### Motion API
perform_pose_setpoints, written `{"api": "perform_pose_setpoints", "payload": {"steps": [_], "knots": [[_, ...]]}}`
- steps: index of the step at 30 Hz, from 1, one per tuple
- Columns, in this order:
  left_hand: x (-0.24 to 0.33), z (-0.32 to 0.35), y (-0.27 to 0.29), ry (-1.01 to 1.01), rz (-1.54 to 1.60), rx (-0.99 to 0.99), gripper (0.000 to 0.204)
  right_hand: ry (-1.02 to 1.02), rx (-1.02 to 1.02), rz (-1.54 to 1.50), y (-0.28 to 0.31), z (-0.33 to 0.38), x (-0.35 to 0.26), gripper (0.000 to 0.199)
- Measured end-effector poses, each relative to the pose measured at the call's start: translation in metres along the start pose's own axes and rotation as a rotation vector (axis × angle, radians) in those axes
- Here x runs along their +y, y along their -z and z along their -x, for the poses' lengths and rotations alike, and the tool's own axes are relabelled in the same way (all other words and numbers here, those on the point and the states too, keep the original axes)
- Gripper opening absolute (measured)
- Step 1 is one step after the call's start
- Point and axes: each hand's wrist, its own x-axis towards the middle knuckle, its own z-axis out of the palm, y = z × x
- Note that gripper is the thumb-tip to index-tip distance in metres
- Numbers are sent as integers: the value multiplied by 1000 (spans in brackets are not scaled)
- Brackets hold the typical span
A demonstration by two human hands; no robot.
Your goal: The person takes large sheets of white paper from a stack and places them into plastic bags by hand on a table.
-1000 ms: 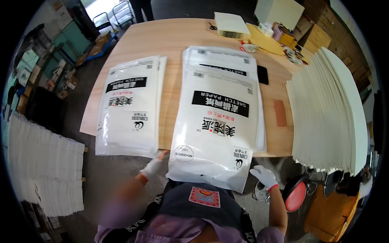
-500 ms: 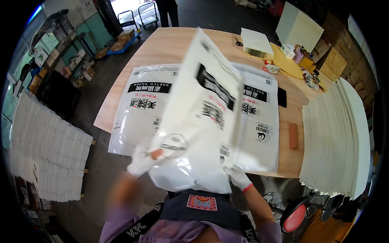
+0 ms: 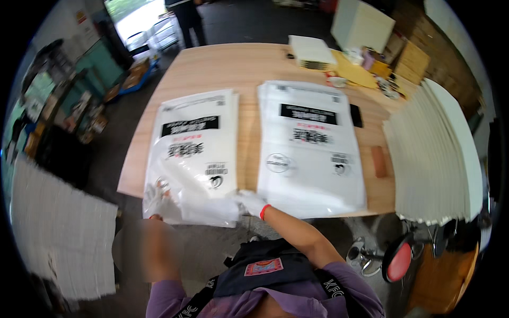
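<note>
The wooden table (image 3: 212, 66) carries two piles of printed white packages. The right-hand pile (image 3: 313, 183) lies flat; its top face bears a black title band (image 3: 308, 114) with light lettering, a short red line, large dark characters, a round outlined mark (image 3: 278, 162) at lower left and a black emblem at lower right. The upper package of the left-hand pile (image 3: 180, 164) bears a matching black band (image 3: 190, 126), red line, dark characters and black emblem (image 3: 216, 182); its lower edge overhangs the table. The left hand (image 3: 155, 197), gloved, lies against this package's lower left corner; blur prevents telling whether its fingers grip or press. The right hand (image 3: 252, 202), gloved, has its fingertips touching the lower right corner; whether they are closed on it cannot be determined.
</note>
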Motion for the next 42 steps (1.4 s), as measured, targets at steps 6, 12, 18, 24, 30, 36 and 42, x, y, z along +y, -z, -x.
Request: {"api": "perform_pose_setpoints", "payload": {"steps": [6,12,18,24,30,36,42], "knots": [[-31,-45,-44,211,1468,-421,55,177,75,110,87,206,-51,37],[61,-66,58,99,-72,-498,72,569,1339,1031,138,450,-119,19],[247,-90,134,-439,482,-131,71,789,2157,1553,153,633,-143,28],[473,-39,258,-1076,797,23,62,436,1836,1707,204,704,-155,30],[598,55,395,-1465,1099,-297,53,642,1640,1544,232,719,-171,23],[680,107,476,-1436,1428,-1194,47,602,1608,1204,244,731,-194,29],[740,104,526,-745,1761,-2051,52,395,1689,1894,217,697,-214,24]]}}
